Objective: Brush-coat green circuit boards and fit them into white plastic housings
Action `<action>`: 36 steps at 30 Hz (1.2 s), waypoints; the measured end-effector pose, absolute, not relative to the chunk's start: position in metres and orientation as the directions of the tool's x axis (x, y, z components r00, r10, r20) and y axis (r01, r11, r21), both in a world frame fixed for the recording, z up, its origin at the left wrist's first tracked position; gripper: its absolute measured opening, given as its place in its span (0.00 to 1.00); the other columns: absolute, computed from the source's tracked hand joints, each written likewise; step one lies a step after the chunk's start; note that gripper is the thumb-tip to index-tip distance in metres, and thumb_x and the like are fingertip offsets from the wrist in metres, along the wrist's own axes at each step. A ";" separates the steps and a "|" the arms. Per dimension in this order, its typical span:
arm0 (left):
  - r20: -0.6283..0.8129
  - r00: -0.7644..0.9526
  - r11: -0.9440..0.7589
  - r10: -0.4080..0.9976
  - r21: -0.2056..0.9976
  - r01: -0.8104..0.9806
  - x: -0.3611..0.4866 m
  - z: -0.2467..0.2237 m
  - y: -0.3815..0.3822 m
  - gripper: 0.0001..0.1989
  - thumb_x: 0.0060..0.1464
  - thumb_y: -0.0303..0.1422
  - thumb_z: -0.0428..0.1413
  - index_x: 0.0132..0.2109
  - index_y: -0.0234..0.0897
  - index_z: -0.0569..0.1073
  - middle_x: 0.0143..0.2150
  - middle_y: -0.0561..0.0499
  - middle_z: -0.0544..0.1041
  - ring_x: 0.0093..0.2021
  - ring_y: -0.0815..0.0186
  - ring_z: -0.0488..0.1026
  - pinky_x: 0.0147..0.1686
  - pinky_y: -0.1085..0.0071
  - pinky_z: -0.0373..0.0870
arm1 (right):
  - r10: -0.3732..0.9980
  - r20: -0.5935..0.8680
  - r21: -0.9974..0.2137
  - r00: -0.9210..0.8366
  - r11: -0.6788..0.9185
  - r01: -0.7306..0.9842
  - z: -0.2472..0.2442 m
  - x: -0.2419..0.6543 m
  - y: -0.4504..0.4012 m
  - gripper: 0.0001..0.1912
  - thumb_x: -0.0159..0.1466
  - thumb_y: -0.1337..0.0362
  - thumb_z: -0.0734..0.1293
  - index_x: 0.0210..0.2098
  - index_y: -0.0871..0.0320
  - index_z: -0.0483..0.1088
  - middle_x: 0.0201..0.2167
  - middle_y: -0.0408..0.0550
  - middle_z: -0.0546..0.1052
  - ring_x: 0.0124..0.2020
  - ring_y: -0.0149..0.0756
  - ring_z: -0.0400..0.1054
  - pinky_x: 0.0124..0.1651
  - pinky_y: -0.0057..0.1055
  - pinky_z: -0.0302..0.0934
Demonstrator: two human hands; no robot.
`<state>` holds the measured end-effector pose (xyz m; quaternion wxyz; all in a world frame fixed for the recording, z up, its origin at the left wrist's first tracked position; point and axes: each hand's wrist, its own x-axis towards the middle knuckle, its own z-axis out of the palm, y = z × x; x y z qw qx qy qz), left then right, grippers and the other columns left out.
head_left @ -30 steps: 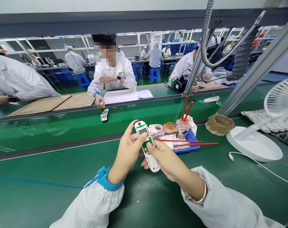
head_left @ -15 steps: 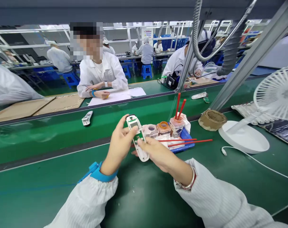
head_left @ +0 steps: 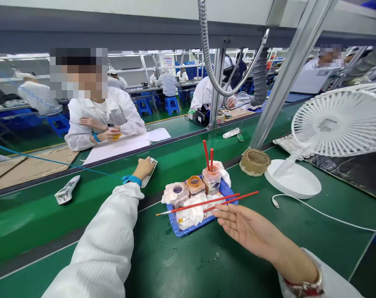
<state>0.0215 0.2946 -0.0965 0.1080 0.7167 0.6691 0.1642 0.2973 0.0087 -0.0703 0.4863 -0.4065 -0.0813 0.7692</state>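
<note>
Stretched forward over the green belt, my left hand [head_left: 143, 169] grips a slim white plastic housing [head_left: 150, 175], most of it covered by the fingers; I cannot tell if it rests on the belt. My right hand [head_left: 245, 227] holds nothing, its fingers extended at the right edge of a blue tray [head_left: 183, 232]. Its fingertips are close to a red-handled brush [head_left: 222, 203]; whether they touch is unclear. Another red brush [head_left: 203, 203] lies across the tray over white tissue [head_left: 191, 215]. An orange-rimmed jar [head_left: 195, 186] and a bottle [head_left: 211, 182] with two upright red sticks stand in the tray.
Another white device [head_left: 66, 190] lies on the belt at left; a white shell [head_left: 231, 133] and green circuit board [head_left: 240, 138] lie farther back. A tape roll [head_left: 255, 161], white fan [head_left: 333, 124] and white cable [head_left: 324, 211] occupy the right. A co-worker [head_left: 104, 116] sits opposite.
My left hand has carried the white housing forward and left to the belt. My right hand has let go of it and moved right, open. The view has shifted right.
</note>
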 end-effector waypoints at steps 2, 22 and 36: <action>0.094 0.076 -0.103 0.993 0.331 0.938 0.027 -0.102 0.301 0.17 0.57 0.36 0.52 0.52 0.34 0.67 0.51 0.44 0.69 0.47 0.60 0.70 0.44 0.57 0.69 | 0.806 -0.559 -0.485 -0.195 -0.509 -0.712 -0.071 0.295 0.016 0.11 0.60 0.70 0.65 0.43 0.68 0.68 0.35 0.54 0.79 0.31 0.31 0.74 0.36 0.25 0.70; 0.117 -0.065 0.032 0.991 0.265 0.964 -0.061 -0.088 0.191 0.14 0.52 0.39 0.47 0.30 0.37 0.73 0.27 0.45 0.78 0.29 0.57 0.73 0.27 0.69 0.61 | 0.957 0.118 -0.985 -0.263 0.078 -0.157 -0.082 0.252 0.028 0.13 0.61 0.55 0.64 0.28 0.57 0.70 0.31 0.47 0.75 0.38 0.36 0.70 0.48 0.37 0.63; 0.141 0.085 -0.161 0.986 0.722 0.673 0.002 -0.039 0.200 0.18 0.54 0.38 0.48 0.47 0.35 0.73 0.44 0.46 0.79 0.42 0.63 0.76 0.40 0.72 0.71 | 0.920 0.125 -0.806 0.371 0.312 -0.502 -0.049 0.306 0.027 0.16 0.57 0.50 0.68 0.27 0.57 0.68 0.20 0.44 0.76 0.20 0.29 0.69 0.23 0.23 0.64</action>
